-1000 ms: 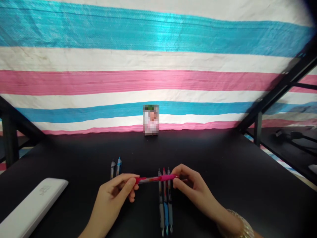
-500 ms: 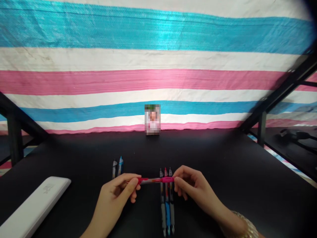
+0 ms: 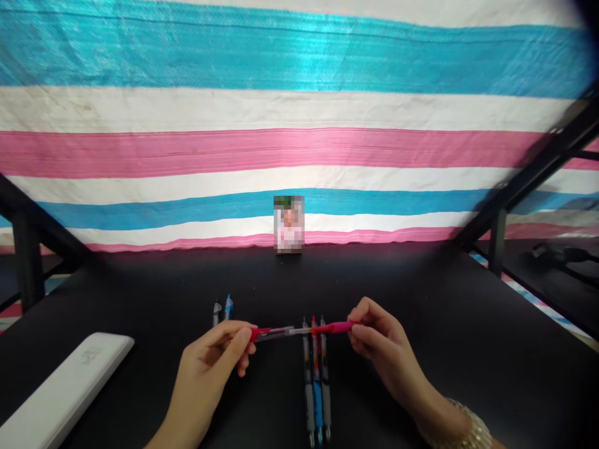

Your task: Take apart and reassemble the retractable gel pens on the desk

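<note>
My left hand (image 3: 208,368) pinches the red end of a clear pen barrel (image 3: 277,334). Between the fingertips of my right hand (image 3: 386,349) is the pink grip section (image 3: 339,327) of the same pen, with its refill running left into the barrel. The two parts are drawn partly apart, roughly level above the table. Below them lie three pens side by side: a blue-gripped pen (image 3: 318,399) between two grey-gripped ones. Just beyond my left hand are a blue pen (image 3: 229,308) and a dark-clipped clear pen (image 3: 216,313), their lower ends hidden.
A white power bank-like block (image 3: 70,390) lies at the left on the black table (image 3: 150,293). A small blurred picture card (image 3: 289,226) stands at the back against the striped sheet (image 3: 374,149). Black metal frame bars (image 3: 524,174) slope at both sides.
My right hand has moved right and slightly up with the pink grip section, drawing it away from the barrel. My left hand has shifted slightly left, and the refill is exposed between them.
</note>
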Demonstrator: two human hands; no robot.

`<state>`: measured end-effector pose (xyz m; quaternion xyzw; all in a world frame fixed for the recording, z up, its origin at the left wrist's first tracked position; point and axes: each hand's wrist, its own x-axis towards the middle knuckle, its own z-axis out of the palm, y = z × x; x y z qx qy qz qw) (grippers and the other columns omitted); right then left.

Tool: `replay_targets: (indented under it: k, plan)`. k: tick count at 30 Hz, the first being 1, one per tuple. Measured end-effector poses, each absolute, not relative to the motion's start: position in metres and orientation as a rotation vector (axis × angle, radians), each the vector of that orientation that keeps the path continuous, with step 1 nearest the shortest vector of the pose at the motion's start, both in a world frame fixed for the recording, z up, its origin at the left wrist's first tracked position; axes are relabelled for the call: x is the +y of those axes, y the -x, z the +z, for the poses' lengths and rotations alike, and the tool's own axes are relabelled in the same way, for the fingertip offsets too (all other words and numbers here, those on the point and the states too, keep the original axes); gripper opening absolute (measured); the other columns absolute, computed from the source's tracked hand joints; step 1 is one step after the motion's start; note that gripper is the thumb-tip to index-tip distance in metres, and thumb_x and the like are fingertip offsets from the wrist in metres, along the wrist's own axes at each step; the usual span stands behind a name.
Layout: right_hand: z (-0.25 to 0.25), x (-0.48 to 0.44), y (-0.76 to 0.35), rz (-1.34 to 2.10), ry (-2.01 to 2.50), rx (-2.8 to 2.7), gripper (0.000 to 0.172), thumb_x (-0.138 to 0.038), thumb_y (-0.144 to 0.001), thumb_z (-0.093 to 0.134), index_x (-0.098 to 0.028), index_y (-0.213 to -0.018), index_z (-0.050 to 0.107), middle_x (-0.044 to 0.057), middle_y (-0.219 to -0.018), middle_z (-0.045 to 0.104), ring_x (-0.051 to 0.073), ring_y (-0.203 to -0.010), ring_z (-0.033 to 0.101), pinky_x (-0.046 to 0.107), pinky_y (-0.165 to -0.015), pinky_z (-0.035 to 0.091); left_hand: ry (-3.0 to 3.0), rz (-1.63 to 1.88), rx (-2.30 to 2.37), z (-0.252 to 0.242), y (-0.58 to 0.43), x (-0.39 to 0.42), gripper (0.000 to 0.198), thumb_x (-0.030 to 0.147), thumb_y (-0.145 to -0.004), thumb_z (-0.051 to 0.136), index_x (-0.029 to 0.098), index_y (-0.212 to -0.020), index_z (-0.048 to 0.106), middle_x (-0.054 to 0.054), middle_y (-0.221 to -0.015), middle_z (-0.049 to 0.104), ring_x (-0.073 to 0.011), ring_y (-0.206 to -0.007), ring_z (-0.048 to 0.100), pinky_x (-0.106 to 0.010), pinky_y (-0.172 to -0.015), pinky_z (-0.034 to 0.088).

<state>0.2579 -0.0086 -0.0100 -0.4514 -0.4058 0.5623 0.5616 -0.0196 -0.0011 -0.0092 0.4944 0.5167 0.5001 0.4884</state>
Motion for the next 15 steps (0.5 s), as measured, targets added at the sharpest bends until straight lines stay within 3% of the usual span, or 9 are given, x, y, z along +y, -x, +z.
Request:
replay_targets:
  k: [15]
  plan:
    - [-0.0128,-0.0079,-0.261,1.254,0.989,-0.854,0.015,-0.021,-0.073,0.072,-0.019,-0.073,0.057,-0.005,-0.062,0.051,0.008,-0.053,0.04,0.02,-0.049,0.028,-1.148,1.247,1.248,-0.0035,0.0185,-0.0019,0.025,0.042,-0.085,0.074,0.018,-0.082,0.077,0.0,-0.063,0.065,-0.011,-0.053,0.055,-0.018,-0.048,0.047]
